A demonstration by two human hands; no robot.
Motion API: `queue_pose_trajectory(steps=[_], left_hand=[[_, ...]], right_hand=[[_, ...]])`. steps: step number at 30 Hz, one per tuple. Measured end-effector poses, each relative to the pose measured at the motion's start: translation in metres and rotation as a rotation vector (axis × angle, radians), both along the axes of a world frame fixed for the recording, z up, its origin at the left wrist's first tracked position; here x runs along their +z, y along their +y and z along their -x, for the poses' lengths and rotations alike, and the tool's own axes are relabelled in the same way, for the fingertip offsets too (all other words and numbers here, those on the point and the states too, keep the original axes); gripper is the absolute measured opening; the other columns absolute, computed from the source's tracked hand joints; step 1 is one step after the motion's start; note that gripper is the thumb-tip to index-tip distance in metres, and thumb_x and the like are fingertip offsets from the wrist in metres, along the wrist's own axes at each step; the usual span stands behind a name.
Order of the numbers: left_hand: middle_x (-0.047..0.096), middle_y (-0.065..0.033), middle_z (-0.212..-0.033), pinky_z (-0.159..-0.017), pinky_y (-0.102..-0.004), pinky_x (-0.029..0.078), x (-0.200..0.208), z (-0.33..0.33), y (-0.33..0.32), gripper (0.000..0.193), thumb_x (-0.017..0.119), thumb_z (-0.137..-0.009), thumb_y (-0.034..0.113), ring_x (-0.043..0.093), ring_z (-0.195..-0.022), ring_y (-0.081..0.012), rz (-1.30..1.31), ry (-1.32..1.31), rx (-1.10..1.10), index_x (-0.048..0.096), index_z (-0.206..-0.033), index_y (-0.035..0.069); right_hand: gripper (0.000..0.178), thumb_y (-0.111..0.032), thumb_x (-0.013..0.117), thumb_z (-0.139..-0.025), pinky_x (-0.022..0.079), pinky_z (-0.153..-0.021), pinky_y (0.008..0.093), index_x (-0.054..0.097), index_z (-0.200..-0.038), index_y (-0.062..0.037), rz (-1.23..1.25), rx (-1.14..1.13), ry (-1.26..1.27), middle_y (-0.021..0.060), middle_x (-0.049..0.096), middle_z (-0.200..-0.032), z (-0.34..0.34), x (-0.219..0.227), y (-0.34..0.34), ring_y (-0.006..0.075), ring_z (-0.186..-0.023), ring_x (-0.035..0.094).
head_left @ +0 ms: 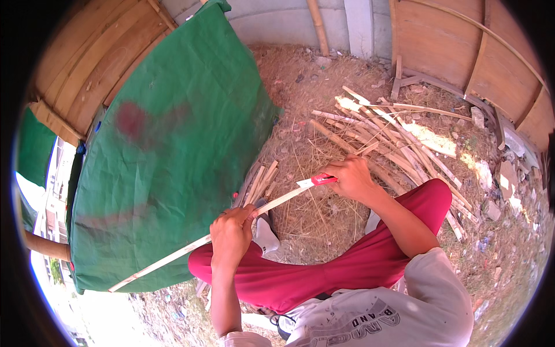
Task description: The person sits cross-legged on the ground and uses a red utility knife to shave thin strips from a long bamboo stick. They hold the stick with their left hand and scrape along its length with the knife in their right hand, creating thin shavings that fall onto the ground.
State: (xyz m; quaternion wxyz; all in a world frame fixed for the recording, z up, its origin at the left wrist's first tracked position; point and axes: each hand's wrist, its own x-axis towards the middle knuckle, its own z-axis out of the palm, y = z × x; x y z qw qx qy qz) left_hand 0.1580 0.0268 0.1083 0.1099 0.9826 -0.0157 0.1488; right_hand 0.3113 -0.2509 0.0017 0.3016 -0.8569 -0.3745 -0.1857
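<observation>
Pale bamboo strip (159, 264) gripped in left hand (229, 232), red utility knife (324, 180) held in right

The strip is clasped by the closed left hand near its middle, the fingers being wrapped around it. On one side it is extended down and leftward, in front of the green tarpaulin (173, 162); on the other it is angled up toward the right hand (352, 179). The utility knife is held in the right hand's curled fingers, its blade (304, 183) pointed left, at the strip's upper end. Whether the wood is touched by the cutting edge cannot be made out from this angle.

The red trousers (300, 277) are spread below both hands, the knees being parted. A heap of bamboo strips (399, 147) is scattered on the ground beyond the right hand, and a few short sticks (263, 180) are bunched beside the tarpaulin, beyond the left hand. At the far right, the ground is bordered by wooden panels (442, 43).
</observation>
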Motion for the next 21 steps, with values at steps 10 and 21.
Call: queue_pose_trajectory(steps=[10, 21], left_hand=[[0.069, -0.0124, -0.110, -0.097, -0.0464, 0.044, -0.029, -0.009, -0.003, 0.007, 0.069, -0.091, 0.006, 0.063, -0.108, -0.0325, -0.036, -0.558, 0.090, 0.072, -0.093, 0.000], [0.071, -0.0131, -0.086, -0.062, -0.0322, 0.056, -0.093, 0.017, -0.020, 0.013, 0.071, -0.093, 0.008, 0.070, -0.067, -0.0209, 0.584, -0.173, 0.144, 0.071, -0.086, -0.003]], right_hand=[[0.018, -0.021, 0.081, -0.072, 0.049, -0.073, 0.0397, 0.076, -0.089, -0.0164, 0.089, -0.206, 0.063, 0.0024, 0.072, -0.078, -0.028, 0.038, -0.058, 0.0272, -0.071, 0.066], [0.029, -0.032, 0.086, -0.072, 0.049, -0.068, 0.0417, 0.078, -0.094, -0.0139, -0.010, -0.423, 0.287, 0.0080, 0.070, -0.074, -0.026, 0.046, -0.079, 0.0310, -0.071, 0.067]])
